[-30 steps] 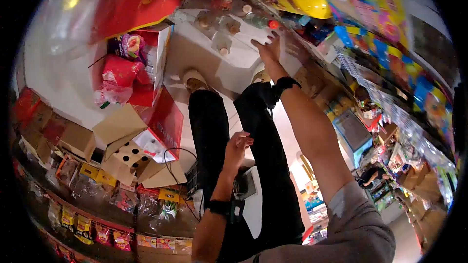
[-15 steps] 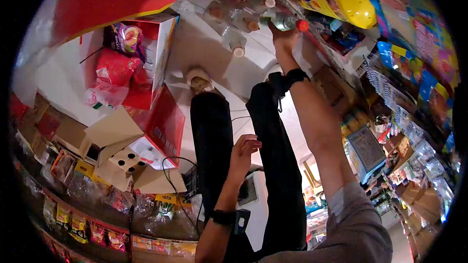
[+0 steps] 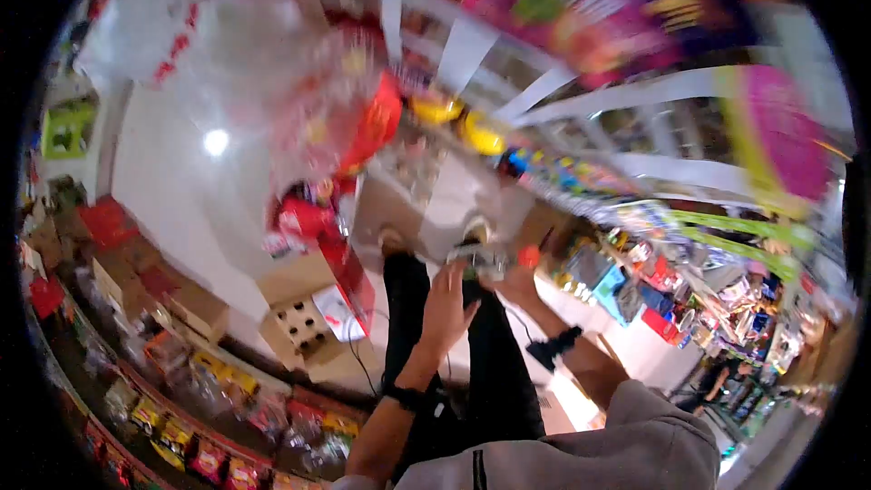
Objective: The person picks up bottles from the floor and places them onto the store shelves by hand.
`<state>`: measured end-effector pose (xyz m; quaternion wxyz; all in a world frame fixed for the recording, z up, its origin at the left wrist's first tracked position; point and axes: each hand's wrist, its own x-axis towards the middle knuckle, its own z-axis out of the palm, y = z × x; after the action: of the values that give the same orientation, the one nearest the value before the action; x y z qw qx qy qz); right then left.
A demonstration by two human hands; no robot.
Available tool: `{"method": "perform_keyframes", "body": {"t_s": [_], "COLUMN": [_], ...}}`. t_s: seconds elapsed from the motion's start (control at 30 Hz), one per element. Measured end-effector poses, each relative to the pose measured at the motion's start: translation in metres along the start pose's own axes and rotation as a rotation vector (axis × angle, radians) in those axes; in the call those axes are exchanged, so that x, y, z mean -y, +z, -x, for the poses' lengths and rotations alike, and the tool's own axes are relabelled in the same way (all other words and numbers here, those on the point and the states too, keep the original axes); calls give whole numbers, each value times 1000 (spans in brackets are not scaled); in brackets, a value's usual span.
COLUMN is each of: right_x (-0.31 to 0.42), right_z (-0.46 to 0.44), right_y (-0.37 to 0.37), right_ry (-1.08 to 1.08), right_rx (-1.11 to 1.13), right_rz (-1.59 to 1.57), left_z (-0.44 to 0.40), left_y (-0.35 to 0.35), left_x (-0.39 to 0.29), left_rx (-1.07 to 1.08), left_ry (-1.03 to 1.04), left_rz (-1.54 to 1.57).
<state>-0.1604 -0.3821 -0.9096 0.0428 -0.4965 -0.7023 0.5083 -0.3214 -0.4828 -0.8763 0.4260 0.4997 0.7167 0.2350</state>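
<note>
1. Two bare hands of mine in view, both over my legs, close together at a clear bottle [image 3: 485, 261] with a red cap [image 3: 529, 256].
2. Right hand [image 3: 515, 283]: curled round the bottle, near the cap end. Exact finger placement blurred.
3. Left hand [image 3: 446, 308]: mostly open, fingers stretched away from me, thumb spread to the right. Fingertips at the bottle's left end; touching or just beside, can't tell.
4. Bottle: lying roughly sideways, held off the floor [image 3: 204, 222], cap pointing right.
5. Black straps on both wrists: left strap [image 3: 406, 397], right strap [image 3: 555, 347].
6. Black trousers [image 3: 408, 295] under the hands, a shoe at the far end of each leg.
7. Left of my legs: open cardboard box [image 3: 295, 279], flaps out, holed insert [image 3: 299, 326] inside. Red box [image 3: 349, 277] right beside it, red packets [image 3: 306, 220] beyond. Black cable [image 3: 363, 366] between box and legs.
8. Near left: shelf rows with snack bags [image 3: 209, 461]. Far left: green basket [image 3: 69, 132].
9. Far side, past my feet: group of clear items [image 3: 408, 172] on the floor, too blurred to name. Yellow packs [image 3: 481, 133] beyond.
10. Right: blue-edged box [image 3: 617, 298], mixed goods; another person [image 3: 726, 383] well apart from my hands.
</note>
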Motion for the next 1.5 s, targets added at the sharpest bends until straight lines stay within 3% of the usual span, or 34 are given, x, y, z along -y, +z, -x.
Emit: {"method": "perform_keyframes", "body": {"t_s": [0.07, 0.13, 0.17, 0.2, 0.23, 0.33, 0.4, 0.43, 0.47, 0.53, 0.67, 0.83, 0.87, 0.93, 1.0, 1.07, 1.17, 1.27, 1.33, 1.5], "right_x": [76, 123, 186, 210, 243, 278, 317, 314, 326, 370, 435, 474, 485, 503, 523, 535, 540, 535, 533, 527], "right_z": [37, 74, 111, 120, 144, 170, 190, 203, 211, 249, 308, 339, 340, 338, 346, 344, 330, 313, 306, 289], "right_y": [-42, -72, -112, -124, -152, -190, -216, -220, -234, -272, -339, -421, -435, -466, -493, -520, -555, -581, -588, -601], "right_ry": [86, 39, -21, -31, -160, -385, -411, -576, -585, -438, -663, -1183, -1302, -1418, -1371, -1328, -1341, -1309, -1283, -1155], "right_rx": [48, -15, -45, -53, -95, -201, -334, -472, -515, -433, -760, -1088, -1141, -1336, -1392, -1446, -1458, -1432, -1448, -1448], "right_rz": [-347, -332, -263, -191, -131, -85, 133, 361, 357, 65, 55, 169, 176, 266, 275, 288, 284, 253, 258, 262], "left_z": [21, 41, 69, 68, 85, 94, 94, 107, 106, 114, 104, 87, 77, 76, 90, 95, 84, 63, 44, 23], "left_y": [-38, -78, -110, -113, -150, -189, -201, -209, -219, -241, -271, -314, -326, -340, -343, -344, -340, -334, -331, -328], "left_x": [-45, -92, -137, -136, -194, -251, -279, -300, -321, -373, -459, -604, -629, -681, -727, -761, -797, -815, -826, -836], "left_rx": [-24, -39, -75, -82, -99, -24, -130, -252, -254, -252, -389, -419, -543, -681, -698, -553, -622, -523, -625, -444], "left_ry": [163, 238, 311, 348, 352, 288, 464, 588, 627, 640, 956, 1383, 1482, 1615, 1667, 1648, 1592, 1514, 1475, 1284], "left_rz": [-10, -68, -89, -85, -199, -148, -177, -183, -204, -200, -82, 203, -43, -182, -66, 39, 127, 184, 61, 134]}}
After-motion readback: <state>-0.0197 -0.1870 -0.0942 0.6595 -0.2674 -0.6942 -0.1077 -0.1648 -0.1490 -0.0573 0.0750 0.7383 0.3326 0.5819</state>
